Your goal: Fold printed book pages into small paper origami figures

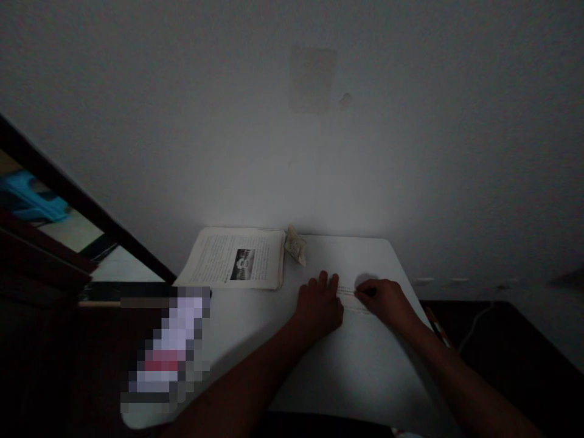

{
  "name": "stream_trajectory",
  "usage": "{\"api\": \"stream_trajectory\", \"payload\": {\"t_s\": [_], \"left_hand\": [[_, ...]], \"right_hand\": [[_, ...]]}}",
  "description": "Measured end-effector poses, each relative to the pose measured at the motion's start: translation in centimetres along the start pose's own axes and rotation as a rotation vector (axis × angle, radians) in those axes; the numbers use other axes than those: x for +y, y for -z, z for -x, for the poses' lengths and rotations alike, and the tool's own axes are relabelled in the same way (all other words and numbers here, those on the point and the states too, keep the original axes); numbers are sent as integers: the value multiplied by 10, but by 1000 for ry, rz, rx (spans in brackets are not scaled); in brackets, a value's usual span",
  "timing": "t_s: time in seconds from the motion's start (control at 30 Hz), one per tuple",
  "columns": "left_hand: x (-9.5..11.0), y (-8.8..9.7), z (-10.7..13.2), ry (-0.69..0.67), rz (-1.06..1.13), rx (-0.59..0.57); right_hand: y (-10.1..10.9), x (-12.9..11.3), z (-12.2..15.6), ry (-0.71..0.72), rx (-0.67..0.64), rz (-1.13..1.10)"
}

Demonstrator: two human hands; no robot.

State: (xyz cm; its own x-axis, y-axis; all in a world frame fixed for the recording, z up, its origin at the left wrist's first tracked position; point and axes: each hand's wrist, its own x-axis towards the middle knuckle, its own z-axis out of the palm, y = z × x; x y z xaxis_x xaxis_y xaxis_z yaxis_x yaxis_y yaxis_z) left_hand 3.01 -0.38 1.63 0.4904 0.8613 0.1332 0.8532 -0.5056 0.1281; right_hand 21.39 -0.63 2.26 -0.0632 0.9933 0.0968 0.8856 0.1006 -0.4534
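Observation:
A small piece of printed paper (350, 301) lies on the white table (365, 377) between my hands. My left hand (319, 304) rests on the paper's left side, palm down, with its fingers stretched out and partly apart. At the paper's right side, my right hand (383, 298) is closed, thumb and forefinger pinched together at its upper edge. The fingers hide part of the paper. Beyond my left hand, a folded piece of paper (295, 246) stands beside a stack of printed pages (219, 258), whose top sheet carries a dark picture.
A grey wall (314, 170) borders the table's back edge. At the left edge lies a pixelated, bright oblong object (171, 340). A dark-framed mirror or opening (86, 201) at the left shows a blue stool-like item (34, 194). A pale cable (474, 322) runs at the right.

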Motion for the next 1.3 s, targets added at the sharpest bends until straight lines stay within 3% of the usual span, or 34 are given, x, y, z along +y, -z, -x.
{"api": "stream_trajectory", "payload": {"t_s": [1.3], "left_hand": [[0, 0, 0, 1, 38, 18]], "right_hand": [[-15, -15, -38, -62, 27, 194]]}}
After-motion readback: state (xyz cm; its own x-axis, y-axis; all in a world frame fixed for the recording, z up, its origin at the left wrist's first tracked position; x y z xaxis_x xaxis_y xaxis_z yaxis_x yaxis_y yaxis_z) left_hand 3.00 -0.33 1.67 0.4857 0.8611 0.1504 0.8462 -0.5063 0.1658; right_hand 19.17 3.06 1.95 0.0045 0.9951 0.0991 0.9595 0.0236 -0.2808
